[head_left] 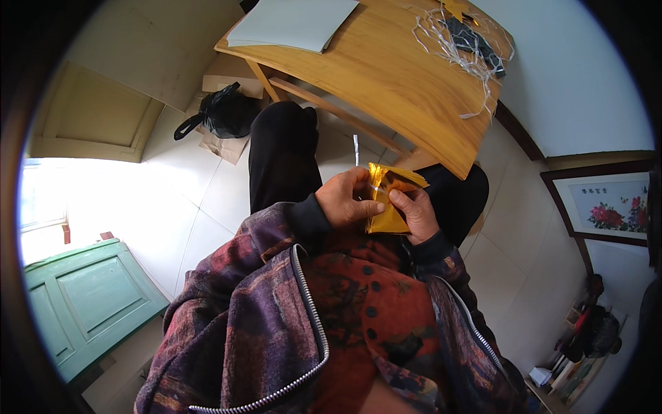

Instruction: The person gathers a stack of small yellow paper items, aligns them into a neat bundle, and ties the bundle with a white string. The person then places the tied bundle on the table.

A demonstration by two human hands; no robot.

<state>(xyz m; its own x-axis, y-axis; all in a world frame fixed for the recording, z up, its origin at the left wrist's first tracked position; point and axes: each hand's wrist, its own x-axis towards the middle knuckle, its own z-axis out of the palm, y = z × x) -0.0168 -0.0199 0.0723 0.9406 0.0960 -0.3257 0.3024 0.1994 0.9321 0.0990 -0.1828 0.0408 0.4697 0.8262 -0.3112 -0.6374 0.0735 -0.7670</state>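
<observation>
A bundle of shiny gold foil sheets or bags [387,219] is held in front of my lap, its layered edges fanned at the upper right. My left hand [343,199] is closed on its left side, thumb and fingers pinching near the edge. A thin silvery-white strip [356,148] stands up beyond the left fingertips, and part of it seems to run across the gold bundle. On the right side my right hand [416,212] grips the bundle, with the thumb pressed on its face. The fingers behind the bundle are hidden.
Ahead is a wooden table [386,58] with white sheets [293,24], tangled silvery strips [448,52], a dark grey piece [472,43] and a gold star-like piece [455,8]. A black plastic bag [227,114] lies on cardboard beside my knee. A framed picture [607,203] is at right.
</observation>
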